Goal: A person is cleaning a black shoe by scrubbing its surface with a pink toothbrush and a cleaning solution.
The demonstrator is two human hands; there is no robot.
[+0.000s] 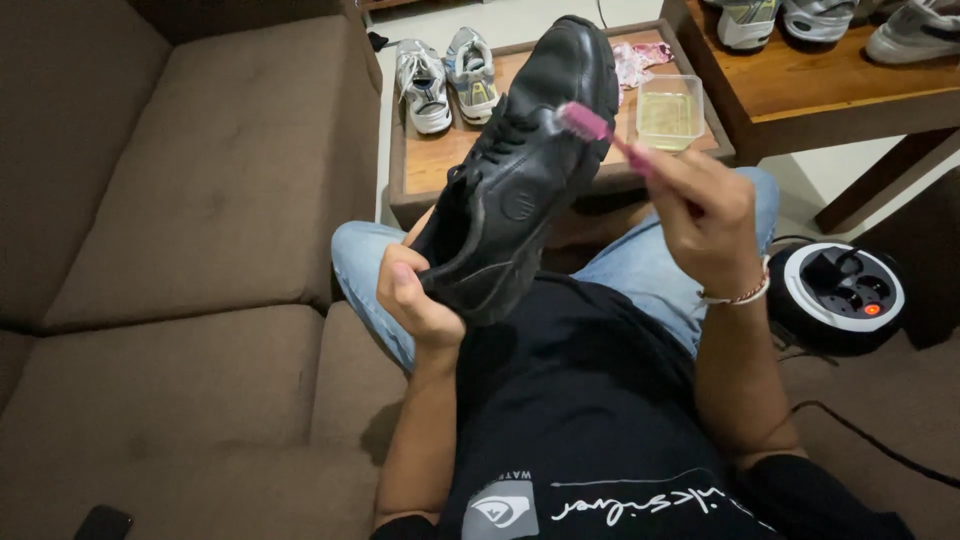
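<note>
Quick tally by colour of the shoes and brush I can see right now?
Black shoe, in left hand: 1
Pale grey sneakers, pair on low table, three on upper table: 5
Pink toothbrush, in right hand: 1
Total: 7

— What can't be made out?

— The left hand (415,300) covers the black shoe's (520,170) heel, and the right hand (705,215) swallows most of the pink toothbrush's (600,132) handle.

— And at the edges?

— The pale sneakers (830,22) on the wooden table (850,95) are cut off by the top edge — and a dark object (100,522) by the bottom edge.
</note>
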